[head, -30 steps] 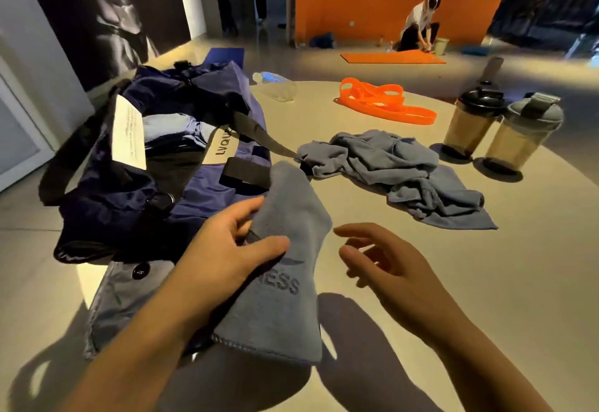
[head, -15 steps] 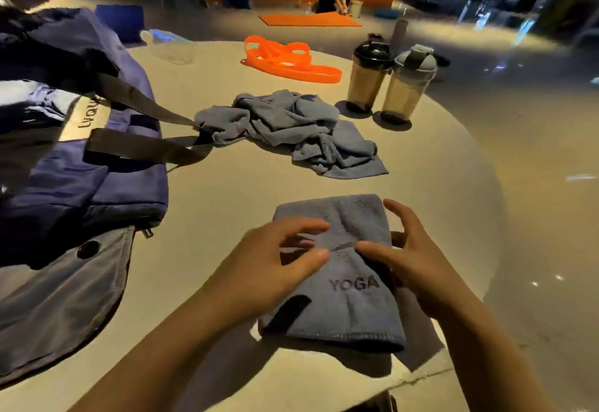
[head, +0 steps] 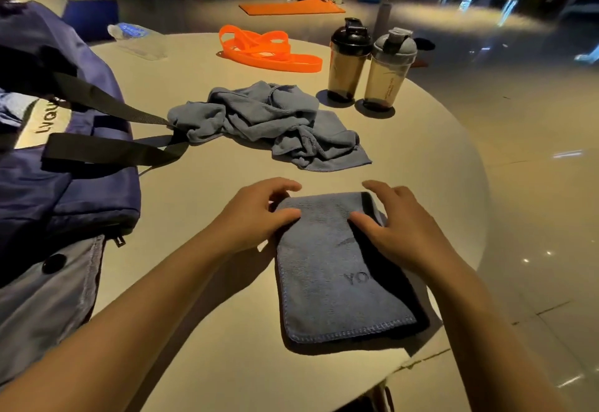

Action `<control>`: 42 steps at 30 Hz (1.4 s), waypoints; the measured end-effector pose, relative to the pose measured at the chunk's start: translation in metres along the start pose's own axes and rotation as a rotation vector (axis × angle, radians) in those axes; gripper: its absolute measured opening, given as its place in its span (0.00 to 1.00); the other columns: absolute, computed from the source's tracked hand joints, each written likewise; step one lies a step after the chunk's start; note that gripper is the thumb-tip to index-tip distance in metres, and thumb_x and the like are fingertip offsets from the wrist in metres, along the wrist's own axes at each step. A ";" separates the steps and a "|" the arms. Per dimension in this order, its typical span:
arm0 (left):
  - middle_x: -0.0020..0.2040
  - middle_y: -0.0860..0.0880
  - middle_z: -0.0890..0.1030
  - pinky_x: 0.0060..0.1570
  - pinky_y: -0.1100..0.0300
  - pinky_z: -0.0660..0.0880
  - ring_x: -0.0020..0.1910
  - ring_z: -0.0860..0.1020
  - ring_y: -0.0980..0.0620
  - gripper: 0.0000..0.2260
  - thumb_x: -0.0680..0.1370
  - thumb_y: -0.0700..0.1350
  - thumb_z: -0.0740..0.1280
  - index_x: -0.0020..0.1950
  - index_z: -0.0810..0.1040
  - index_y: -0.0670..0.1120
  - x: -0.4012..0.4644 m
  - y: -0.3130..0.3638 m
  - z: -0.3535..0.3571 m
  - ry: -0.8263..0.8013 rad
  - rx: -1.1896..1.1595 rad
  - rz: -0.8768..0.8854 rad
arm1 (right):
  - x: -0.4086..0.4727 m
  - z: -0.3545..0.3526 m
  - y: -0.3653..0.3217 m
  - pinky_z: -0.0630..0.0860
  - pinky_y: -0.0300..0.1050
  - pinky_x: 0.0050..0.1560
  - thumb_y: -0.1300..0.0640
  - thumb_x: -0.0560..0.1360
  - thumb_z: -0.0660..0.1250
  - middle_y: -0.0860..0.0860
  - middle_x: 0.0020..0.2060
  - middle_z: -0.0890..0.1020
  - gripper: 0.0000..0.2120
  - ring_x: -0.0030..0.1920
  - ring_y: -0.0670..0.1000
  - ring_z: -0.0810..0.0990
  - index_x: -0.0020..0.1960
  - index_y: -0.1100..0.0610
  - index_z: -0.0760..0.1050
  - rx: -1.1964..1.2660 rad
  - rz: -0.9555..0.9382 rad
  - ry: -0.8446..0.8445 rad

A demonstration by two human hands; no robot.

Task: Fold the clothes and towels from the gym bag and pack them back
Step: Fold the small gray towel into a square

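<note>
A folded blue-grey towel (head: 337,282) with dark lettering lies flat on the round table (head: 210,330) in front of me. My left hand (head: 256,217) grips its far left corner, thumb on top and fingers curled past the edge. At the far right corner, my right hand (head: 398,227) holds on the same way. A crumpled blue-grey cloth (head: 269,123) lies further back. The open navy gym bag (head: 64,184) sits at the left, its black straps reaching toward that cloth. A grey garment (head: 42,308) lies by the bag's near end.
Two shaker bottles (head: 348,61) (head: 387,69) stand at the back right. An orange resistance band (head: 269,48) and a plastic water bottle (head: 136,37) lie at the far side. The table edge curves close on the right. A person crouches by an orange mat far behind.
The folded towel went from my left hand beside the bag down onto the table. Both hands have since slid from its middle to its far corners.
</note>
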State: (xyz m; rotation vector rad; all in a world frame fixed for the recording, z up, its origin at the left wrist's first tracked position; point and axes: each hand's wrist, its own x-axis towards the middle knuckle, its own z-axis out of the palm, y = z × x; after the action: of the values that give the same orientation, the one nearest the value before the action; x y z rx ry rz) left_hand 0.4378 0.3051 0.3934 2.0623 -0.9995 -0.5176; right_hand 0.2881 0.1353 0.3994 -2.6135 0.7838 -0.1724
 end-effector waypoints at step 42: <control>0.68 0.62 0.67 0.65 0.63 0.65 0.67 0.68 0.62 0.48 0.63 0.55 0.77 0.71 0.47 0.71 -0.035 -0.011 0.014 -0.230 -0.056 0.157 | -0.102 0.027 0.024 0.60 0.30 0.63 0.39 0.72 0.61 0.45 0.66 0.68 0.25 0.66 0.39 0.63 0.66 0.48 0.70 0.069 -0.393 0.176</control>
State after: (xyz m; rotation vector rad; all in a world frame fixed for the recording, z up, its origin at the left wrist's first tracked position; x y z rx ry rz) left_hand 0.4130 0.3307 0.3774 1.8860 -1.2552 -0.7033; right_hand 0.1976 0.1824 0.3652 -2.6829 0.3006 -0.5358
